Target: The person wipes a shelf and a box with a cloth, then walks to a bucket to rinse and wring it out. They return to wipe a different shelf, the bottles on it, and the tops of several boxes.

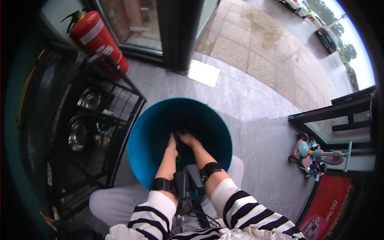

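Observation:
A large round blue tub (140, 156) stands on the floor between my knees, with a dark interior that looks like dark water or dark wet material. Both my hands reach down inside it, close together near its middle. My left hand (172, 145) points inward with its fingers lost in the dark contents. Beside it, my right hand (189, 139) bends toward the left one, its fingertips also hidden. Something dark lies between and beyond the fingers; its kind does not show. Black bands circle both forearms.
On the left stands a black wire cage (116, 160) with metal bowls (77, 136). Behind it is a red fire extinguisher (96, 36). At right are a child's scooter (320, 155), a glass door (336, 124) and a red box (326, 200). A white square (204, 73) lies near the doorway.

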`<state>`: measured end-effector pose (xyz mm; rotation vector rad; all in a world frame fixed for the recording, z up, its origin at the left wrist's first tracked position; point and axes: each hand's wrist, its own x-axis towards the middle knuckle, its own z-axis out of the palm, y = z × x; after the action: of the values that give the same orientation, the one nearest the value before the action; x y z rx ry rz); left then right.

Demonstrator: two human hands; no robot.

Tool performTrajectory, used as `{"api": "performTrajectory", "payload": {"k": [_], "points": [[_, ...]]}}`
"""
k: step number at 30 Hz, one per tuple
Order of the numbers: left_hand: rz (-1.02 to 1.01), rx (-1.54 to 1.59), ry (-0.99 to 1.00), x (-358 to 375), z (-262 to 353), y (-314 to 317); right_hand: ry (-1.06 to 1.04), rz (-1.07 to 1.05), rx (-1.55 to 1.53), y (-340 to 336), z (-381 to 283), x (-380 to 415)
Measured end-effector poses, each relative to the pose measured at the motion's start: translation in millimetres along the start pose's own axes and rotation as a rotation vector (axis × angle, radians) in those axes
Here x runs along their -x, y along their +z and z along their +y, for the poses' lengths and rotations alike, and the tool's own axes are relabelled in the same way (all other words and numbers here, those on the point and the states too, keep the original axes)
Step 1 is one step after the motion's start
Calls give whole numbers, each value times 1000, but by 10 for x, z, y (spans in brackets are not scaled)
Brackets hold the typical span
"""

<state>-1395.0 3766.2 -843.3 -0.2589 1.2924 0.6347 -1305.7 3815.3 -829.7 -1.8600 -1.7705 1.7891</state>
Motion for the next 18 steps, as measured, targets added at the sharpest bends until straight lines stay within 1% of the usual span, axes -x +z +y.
{"api": "performTrajectory", "payload": {"k": [1, 2, 3, 4, 5, 6, 7, 8, 9, 11, 12, 14, 16, 17, 18], "points": [[42, 21, 50, 36, 24, 45, -20, -48, -30, 41, 75, -96], [132, -24, 116, 320, 94, 208, 0, 4, 16, 133, 172, -187], [86, 18, 183, -9, 49, 68, 101, -43, 47, 198, 221, -266], [189, -76, 255, -458, 17, -103, 109, -40, 3, 151, 113, -127], [327, -260, 342, -461, 38, -84, 81, 20, -36, 248, 234, -220], [381, -196, 343, -283, 85, 33, 73, 67, -45, 328, 341, -321], [450, -327, 463, -519, 35, -86, 24, 103, -72, 363, 374, -337], [502, -471, 436, -105, 115, 107, 20, 106, -80, 291, 264, -241], [525, -425, 448, -24, 107, 174, 46, 78, -4, 245, 212, -233], [485, -388, 459, -369, 33, 0, 16, 78, 100, 39, -69, 53], [473, -398, 461, -248, 58, 58, 22, 91, 96, 36, -33, 31], [319, -524, 472, 16, 122, 148, -98, 97, 121, 121, 77, -65], [333, -923, 494, -288, 148, -68, -97, 108, 104, 306, 289, -297], [441, -1304, 428, -296, 213, -93, -95, 109, 125, 294, 308, -313], [398, -1340, 411, -416, 223, -208, -11, 99, 139, 286, 342, -319]]}}
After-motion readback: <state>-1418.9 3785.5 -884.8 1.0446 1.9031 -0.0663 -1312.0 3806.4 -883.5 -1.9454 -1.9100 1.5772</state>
